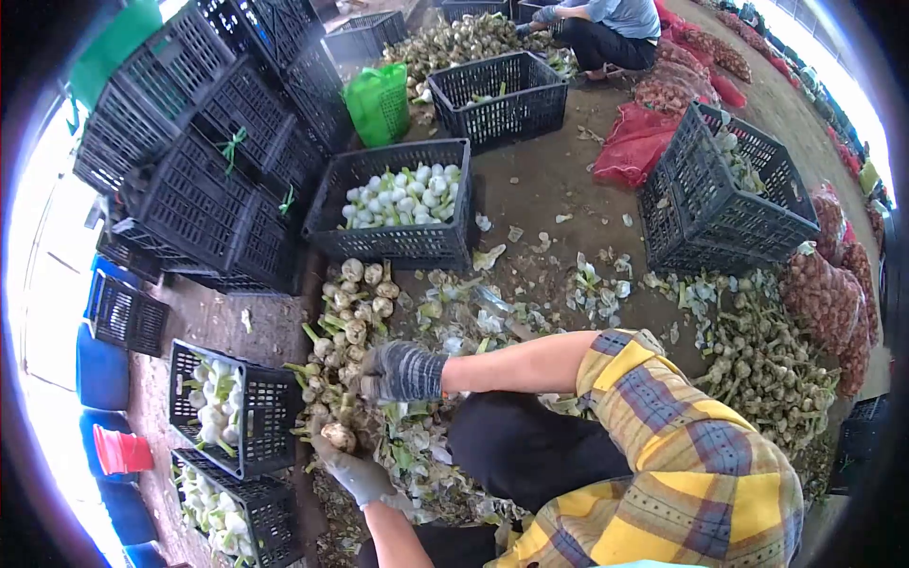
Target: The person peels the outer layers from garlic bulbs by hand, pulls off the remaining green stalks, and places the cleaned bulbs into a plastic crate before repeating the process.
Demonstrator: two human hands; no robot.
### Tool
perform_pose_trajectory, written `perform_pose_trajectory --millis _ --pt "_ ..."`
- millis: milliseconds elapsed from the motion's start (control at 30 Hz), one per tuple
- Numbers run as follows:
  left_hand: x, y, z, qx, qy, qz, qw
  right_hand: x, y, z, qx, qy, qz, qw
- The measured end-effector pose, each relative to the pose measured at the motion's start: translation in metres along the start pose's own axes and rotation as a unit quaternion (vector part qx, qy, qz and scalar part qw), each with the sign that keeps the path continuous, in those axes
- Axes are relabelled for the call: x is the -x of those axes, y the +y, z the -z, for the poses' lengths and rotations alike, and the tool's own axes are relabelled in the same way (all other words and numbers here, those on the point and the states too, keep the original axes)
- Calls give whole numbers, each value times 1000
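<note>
My left hand (352,469), in a pale glove, is closed around a garlic bulb (338,436) beside the heap's lower edge. Above it in the head view, my right hand (402,371) wears a dark striped glove. Its fingers are curled together over the edge of the heap of untrimmed garlic (352,317); what they hold, if anything, is hidden. Loose skins and leaf scraps (417,445) cover the ground by my dark-clothed knee.
A black crate of white bulbs (402,248) stands beyond the heap. Two more filled crates (270,417) are at left, below stacked crates (213,161). Another garlic pile (757,364) lies at right. A person (615,33) crouches at the back.
</note>
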State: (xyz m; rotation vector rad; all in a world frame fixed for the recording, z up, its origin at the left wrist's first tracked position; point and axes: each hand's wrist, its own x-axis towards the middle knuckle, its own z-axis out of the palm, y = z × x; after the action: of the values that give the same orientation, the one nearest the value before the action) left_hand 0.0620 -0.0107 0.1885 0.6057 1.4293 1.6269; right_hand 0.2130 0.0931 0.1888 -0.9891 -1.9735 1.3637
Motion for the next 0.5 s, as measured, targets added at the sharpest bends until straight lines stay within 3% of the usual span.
perform_pose_trajectory --millis 67,100,200,233,333,467,500 --pt "13 22 -22 85 0 32 996 20 -36 24 131 -50 -58 988" --pt "20 30 -31 97 -11 31 995 23 -33 20 138 -57 -25 988" --pt "48 43 -57 71 -49 -34 996 39 -67 21 31 9 26 999" --pt "53 47 -64 36 -76 -78 993 58 -88 37 -49 -4 -26 998" --pt "75 65 -82 -13 -47 -110 993 65 -90 42 -144 -28 -40 988" --pt "88 69 -90 -143 -23 -222 964 88 -103 58 -142 -46 -53 987" --pt "92 70 -94 -135 -33 -207 968 92 -103 62 -128 -46 -36 990"
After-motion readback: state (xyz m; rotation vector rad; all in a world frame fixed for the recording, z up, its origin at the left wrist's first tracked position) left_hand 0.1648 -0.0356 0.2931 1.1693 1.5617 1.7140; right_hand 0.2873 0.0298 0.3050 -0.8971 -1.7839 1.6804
